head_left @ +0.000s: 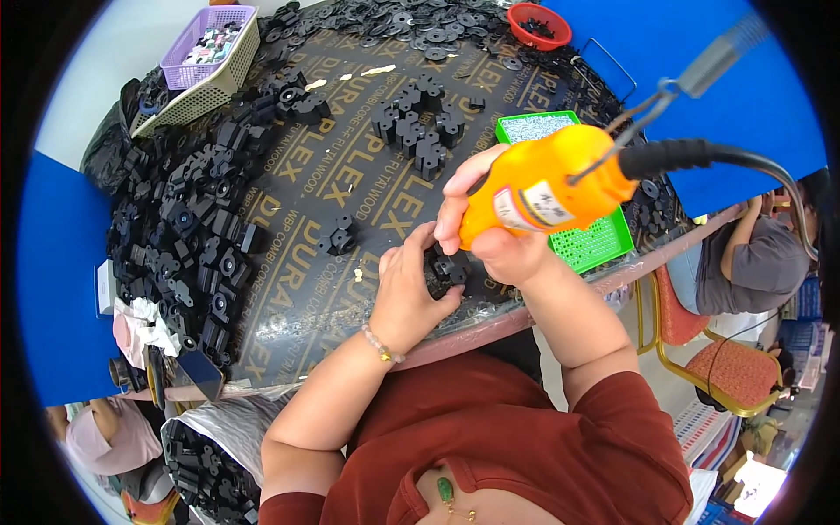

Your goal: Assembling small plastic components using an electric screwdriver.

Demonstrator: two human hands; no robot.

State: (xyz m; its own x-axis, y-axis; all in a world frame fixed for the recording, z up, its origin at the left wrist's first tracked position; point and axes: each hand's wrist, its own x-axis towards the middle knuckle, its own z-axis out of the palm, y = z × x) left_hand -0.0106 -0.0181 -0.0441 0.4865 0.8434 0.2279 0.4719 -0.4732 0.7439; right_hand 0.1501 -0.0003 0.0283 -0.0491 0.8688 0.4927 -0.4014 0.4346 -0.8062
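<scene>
My right hand (514, 258) is wrapped around an orange electric screwdriver (577, 171), which slants down to the left. Its tip is hidden behind my fingers. Just left of it, my left hand (404, 284) grips a small black plastic part (448, 269) against the table near the front edge. Part of that piece is covered by my fingers. A little further left lies another black part (337, 238). Beyond both hands stands a cluster of black plastic assemblies (420, 131). Behind the screwdriver sits a green tray (504, 133) of tiny silvery pieces, with a second green tray (604, 254) nearer me.
Black parts (210, 254) are heaped along the left; black discs (420, 22) cover the far edge beside a red bowl (542, 42). A purple basket (179, 74) rests on a cream one (206, 101). A cable (744, 156) and spring (722, 57) hang upper right. Co-workers sit either side.
</scene>
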